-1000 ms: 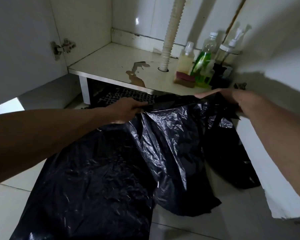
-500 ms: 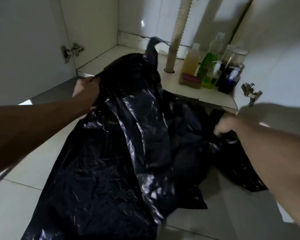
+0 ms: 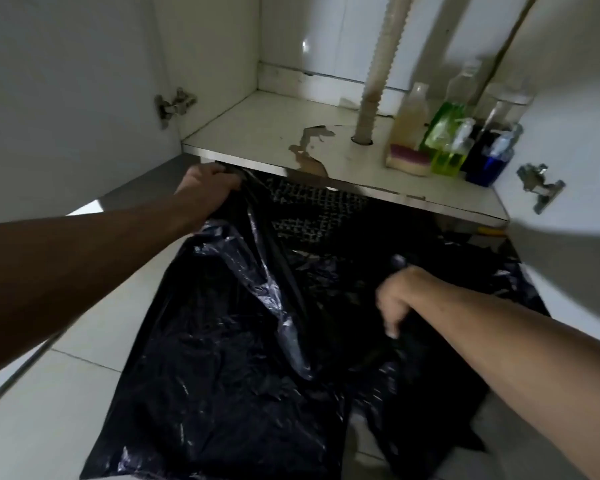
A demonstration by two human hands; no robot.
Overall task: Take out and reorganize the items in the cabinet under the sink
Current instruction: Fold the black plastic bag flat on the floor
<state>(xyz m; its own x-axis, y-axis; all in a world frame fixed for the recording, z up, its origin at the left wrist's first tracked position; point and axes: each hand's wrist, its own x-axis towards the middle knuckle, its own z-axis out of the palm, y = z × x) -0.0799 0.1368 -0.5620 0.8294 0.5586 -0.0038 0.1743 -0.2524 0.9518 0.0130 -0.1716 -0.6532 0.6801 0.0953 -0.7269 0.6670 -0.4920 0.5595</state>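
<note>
A large black plastic bag [image 3: 229, 368] lies spread over the floor tiles in front of the open sink cabinet. My left hand [image 3: 207, 187] grips the bag's far left edge, just under the front lip of the cabinet shelf [image 3: 257, 133]. My right hand [image 3: 400, 299] is closed on a fold of the bag lower down at the right. On the shelf's right end stand a pale yellow bottle [image 3: 411, 116], a green bottle [image 3: 445, 133], a blue bottle [image 3: 489, 164] and a sponge [image 3: 409, 160].
A corrugated drain hose [image 3: 374, 81] runs down through the shelf. The shelf surface is chipped near its front. Door hinges [image 3: 174, 105] sit left and right [image 3: 539, 187]. A dark mesh mat [image 3: 312, 209] lies under the shelf. White cabinet doors flank both sides.
My left hand has brought the bag's edge down from above the shelf to below its front lip. The bag has dropped flatter, uncovering the shelf. My right hand has moved lower.
</note>
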